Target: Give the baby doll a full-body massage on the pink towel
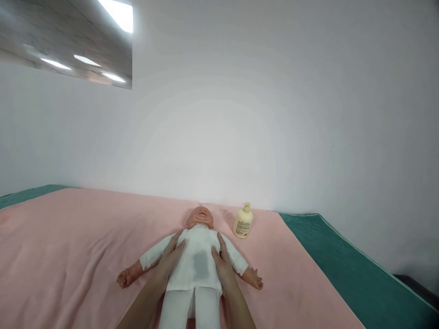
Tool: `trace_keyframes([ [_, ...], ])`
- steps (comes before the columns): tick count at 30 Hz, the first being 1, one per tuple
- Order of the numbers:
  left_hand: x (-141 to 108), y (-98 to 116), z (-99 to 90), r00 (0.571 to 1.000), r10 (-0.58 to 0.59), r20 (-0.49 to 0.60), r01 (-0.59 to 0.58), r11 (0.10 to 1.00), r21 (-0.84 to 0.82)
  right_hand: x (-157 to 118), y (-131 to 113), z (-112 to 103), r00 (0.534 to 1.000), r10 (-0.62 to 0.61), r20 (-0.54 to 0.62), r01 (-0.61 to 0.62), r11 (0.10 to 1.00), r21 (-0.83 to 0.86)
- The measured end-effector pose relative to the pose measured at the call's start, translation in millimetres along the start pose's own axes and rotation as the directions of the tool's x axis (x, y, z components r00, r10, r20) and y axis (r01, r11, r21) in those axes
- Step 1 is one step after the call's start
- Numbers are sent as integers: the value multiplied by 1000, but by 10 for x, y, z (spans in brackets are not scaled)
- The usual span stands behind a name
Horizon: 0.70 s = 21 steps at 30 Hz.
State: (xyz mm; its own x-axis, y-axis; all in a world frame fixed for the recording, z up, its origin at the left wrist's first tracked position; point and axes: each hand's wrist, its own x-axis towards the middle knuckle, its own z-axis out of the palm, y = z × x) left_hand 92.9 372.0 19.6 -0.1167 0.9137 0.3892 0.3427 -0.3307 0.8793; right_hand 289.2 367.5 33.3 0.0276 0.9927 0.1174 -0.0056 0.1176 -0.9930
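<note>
**Doll (pixel 185 274) Lies Face-Up on Pink Blanket (pixel 291 283)**

A person's left hand (pixel 171 258) and right hand (pixel 222 262) rest open against either side of the doll's white-clad torso, thumbs over its front, flanking a gray patch (pixel 200 265). A pump bottle (pixel 243 222) stands upright near the doll's head, before a pale wall (pixel 274 114).

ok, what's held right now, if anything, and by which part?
Can't tell for sure: the left hand and right hand cup the doll from opposite sides of its chest, either gripping or merely resting.
</note>
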Motion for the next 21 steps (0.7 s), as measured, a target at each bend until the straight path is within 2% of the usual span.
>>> trace_keyframes([
  [5, 302, 74, 28, 979, -155, 132, 186, 946, -264, 267, -15, 32, 995, -94, -19, 94, 996, -8],
  [9, 431, 69, 47, 980, -147, 131, 186, 910, -370, 416, 18, 43, 988, -155, -26, 156, 987, 29],
  [16, 499, -139, 123, 953, -280, 119, 304, 862, -406, 546, 218, 22, 999, -34, -27, 35, 999, 23],
  [19, 453, -170, 109, 915, -379, 140, 398, 787, -472, 520, 256, 6, 999, 7, -54, -3, 997, 72],
  [21, 391, -176, 86, 892, -441, 98, 414, 713, -566, 474, 260, -11, 996, 34, -77, -24, 991, 130],
])
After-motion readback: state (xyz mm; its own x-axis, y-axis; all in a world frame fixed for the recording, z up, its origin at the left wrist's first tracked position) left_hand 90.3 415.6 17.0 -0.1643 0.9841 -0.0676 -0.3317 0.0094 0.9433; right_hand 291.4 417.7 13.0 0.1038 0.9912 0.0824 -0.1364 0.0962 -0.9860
